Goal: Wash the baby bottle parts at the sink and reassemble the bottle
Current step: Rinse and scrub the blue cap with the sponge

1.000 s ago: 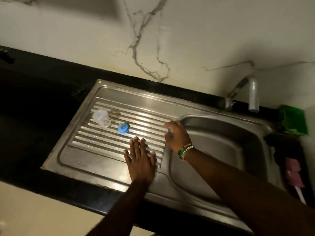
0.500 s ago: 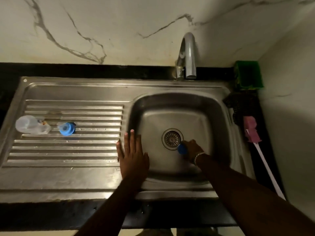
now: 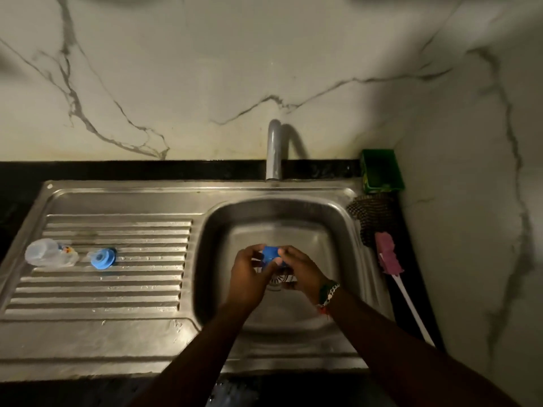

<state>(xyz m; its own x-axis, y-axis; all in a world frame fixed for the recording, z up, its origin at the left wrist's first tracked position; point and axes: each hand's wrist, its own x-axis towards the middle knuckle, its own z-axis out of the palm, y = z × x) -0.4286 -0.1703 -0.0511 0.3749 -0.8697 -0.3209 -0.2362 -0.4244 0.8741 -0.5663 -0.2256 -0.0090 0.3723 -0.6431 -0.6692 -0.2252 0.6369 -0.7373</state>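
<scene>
In the head view, the left hand [image 3: 249, 277] has been lifted off the sink rim [image 3: 188, 318] to meet the right hand [image 3: 299, 274]; a blue bottle part [image 3: 270, 254] is being pinched between both hands' curled fingers above the basin, seemingly for scrubbing. The clear bottle [image 3: 48, 253] and blue ring [image 3: 102, 258] are being left on the drainboard.

On the ribbed stainless-steel draining board [image 3: 117, 289] lie a clear plastic bottle [image 3: 48, 253] and, just beside it, a blue ring cap [image 3: 102, 259].

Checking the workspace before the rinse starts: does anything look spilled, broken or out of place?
Nothing stands out. The clear bottle lies on its side on the drainboard, beside a blue ring, as expected mid-wash.
</scene>
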